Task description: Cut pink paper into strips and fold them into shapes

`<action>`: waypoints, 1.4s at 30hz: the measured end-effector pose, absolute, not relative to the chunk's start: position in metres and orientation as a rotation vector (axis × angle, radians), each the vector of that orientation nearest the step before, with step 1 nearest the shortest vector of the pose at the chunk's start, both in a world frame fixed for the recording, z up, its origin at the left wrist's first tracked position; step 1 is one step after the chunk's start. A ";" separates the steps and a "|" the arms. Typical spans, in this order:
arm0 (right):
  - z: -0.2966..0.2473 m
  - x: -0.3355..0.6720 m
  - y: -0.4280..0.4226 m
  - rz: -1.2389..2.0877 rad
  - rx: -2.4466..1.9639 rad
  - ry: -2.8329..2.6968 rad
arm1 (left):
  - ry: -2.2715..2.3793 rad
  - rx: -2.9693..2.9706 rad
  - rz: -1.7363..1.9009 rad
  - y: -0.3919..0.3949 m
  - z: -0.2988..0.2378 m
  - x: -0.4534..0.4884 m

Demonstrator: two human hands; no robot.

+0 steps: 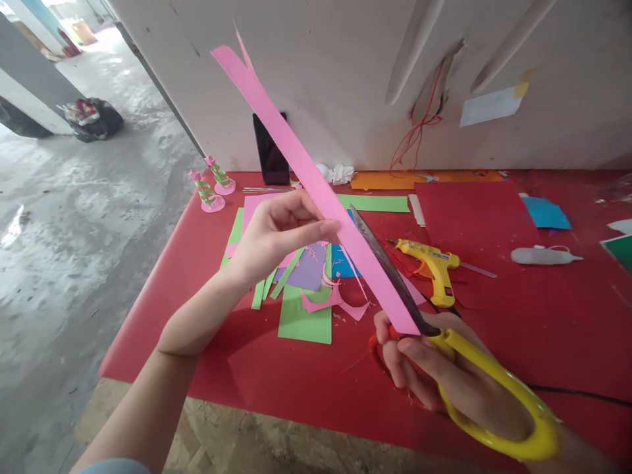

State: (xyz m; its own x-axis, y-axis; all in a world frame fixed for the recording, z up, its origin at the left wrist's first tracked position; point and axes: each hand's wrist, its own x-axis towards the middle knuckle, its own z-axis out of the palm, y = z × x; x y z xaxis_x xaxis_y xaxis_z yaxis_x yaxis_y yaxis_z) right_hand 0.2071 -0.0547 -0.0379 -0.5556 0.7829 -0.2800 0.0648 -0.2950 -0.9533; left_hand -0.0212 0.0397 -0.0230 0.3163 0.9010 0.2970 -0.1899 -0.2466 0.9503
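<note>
A long pink paper strip (291, 151) runs slantwise across the middle of the view, held up above the table. My left hand (281, 234) pinches it about halfway along, thumb on the near face. In my right hand (454, 375) is a pair of scissors (494, 375) with yellow and red handles. The dark upper blade lies along the right edge of the strip's lower end; the other blade is mostly hidden behind the paper. A thin sliver splits off at the strip's top end. Below lie green paper (306, 316) and curved pink offcuts (320, 303).
A yellow glue gun (429, 260) and a white squeeze bottle (543, 255) lie on the red table (247, 388). A phone (271, 155) leans on the back wall. Two small paper flowers (212, 203) stand at the back left. A black cable (577, 393) crosses the right side.
</note>
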 end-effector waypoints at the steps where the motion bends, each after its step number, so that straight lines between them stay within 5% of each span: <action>1: -0.038 0.207 -0.054 1.907 -1.050 -1.454 | 0.701 1.442 1.209 0.040 -0.023 -0.021; 13: -0.028 0.200 -0.044 2.121 -0.958 -1.353 | 0.686 1.461 1.238 0.040 -0.019 -0.022; 42: -0.042 0.205 -0.049 1.978 -0.933 -1.346 | 0.754 1.486 1.095 0.037 -0.026 -0.016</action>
